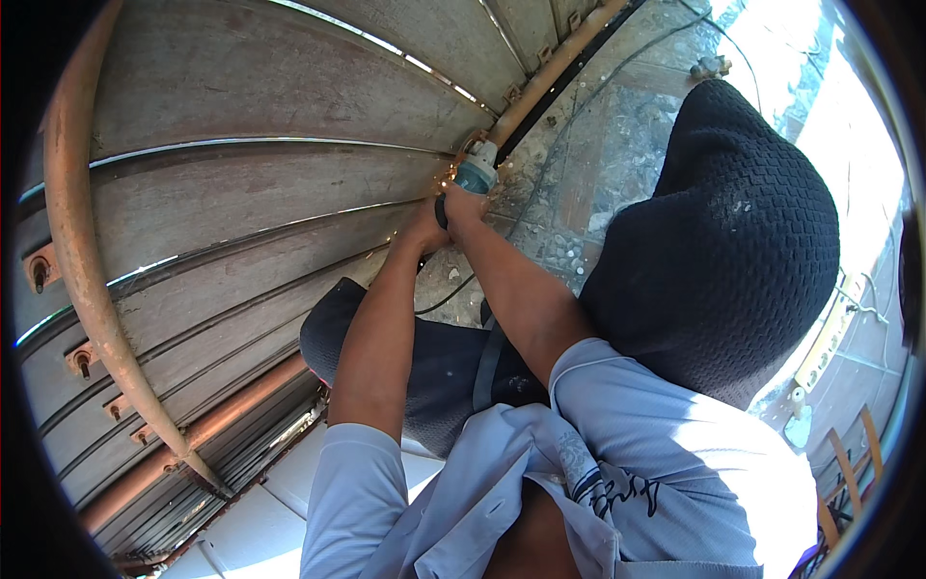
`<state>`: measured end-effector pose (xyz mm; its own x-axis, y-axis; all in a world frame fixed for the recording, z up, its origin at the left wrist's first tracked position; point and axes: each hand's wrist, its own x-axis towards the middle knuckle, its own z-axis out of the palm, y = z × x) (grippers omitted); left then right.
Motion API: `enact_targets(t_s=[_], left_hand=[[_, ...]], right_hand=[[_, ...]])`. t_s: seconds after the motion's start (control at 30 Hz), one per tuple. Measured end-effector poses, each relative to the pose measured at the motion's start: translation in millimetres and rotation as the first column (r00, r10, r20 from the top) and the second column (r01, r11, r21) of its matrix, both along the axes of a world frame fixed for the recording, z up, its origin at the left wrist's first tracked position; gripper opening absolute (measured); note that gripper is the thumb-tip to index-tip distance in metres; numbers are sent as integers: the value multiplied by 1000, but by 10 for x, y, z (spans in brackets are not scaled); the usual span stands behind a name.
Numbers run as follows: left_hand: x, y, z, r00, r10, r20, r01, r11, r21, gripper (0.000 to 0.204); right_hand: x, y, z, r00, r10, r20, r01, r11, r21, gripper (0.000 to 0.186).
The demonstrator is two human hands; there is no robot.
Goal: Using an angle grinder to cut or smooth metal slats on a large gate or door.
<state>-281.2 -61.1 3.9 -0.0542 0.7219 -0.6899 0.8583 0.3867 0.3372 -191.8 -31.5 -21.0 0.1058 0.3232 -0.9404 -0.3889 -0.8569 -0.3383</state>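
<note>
Both my arms reach forward to an angle grinder (475, 176) with a teal-green body and a grey head. My right hand (466, 206) is closed round its body, just behind the head. Nearer to me, my left hand (421, 230) is closed on the rear part, most of which the hands and forearms hide. Orange sparks (448, 179) fly at the left of the grinder head. The head is up against the lower pipe (535, 89) of a rusty frame with grey slats (270, 188). The disc itself cannot be made out.
A thick, curved rusty pipe (77, 222) with bolted brackets crosses the slats at the left. Dark cable (579, 111) runs over the stained tile floor (617, 135). My bent knees, in dark trousers (723, 232), flank the work. A yellowish power strip (831, 333) lies at the right.
</note>
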Motion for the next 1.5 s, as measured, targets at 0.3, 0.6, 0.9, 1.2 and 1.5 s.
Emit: enact_targets(t_s=[0.3, 0.6, 0.9, 1.2, 1.5], left_hand=[[89, 29, 125, 998, 27, -52, -33, 994, -105, 63], [223, 125, 245, 994, 62, -88, -68, 996, -62, 59], [426, 166, 456, 1000, 6, -28, -8, 999, -42, 58], [262, 104, 257, 997, 33, -67, -40, 993, -109, 59], [260, 8, 300, 991, -25, -129, 2, 985, -174, 56]], right_hand=[[159, -9, 213, 998, 29, -60, -28, 1000, 13, 64], [83, 52, 43, 999, -30, 9, 30, 998, 51, 61], [59, 10, -210, 997, -70, 24, 68, 996, 60, 57], [133, -3, 37, 999, 9, -37, -9, 1000, -5, 61], [39, -123, -31, 1000, -10, -20, 8, 997, -73, 59]])
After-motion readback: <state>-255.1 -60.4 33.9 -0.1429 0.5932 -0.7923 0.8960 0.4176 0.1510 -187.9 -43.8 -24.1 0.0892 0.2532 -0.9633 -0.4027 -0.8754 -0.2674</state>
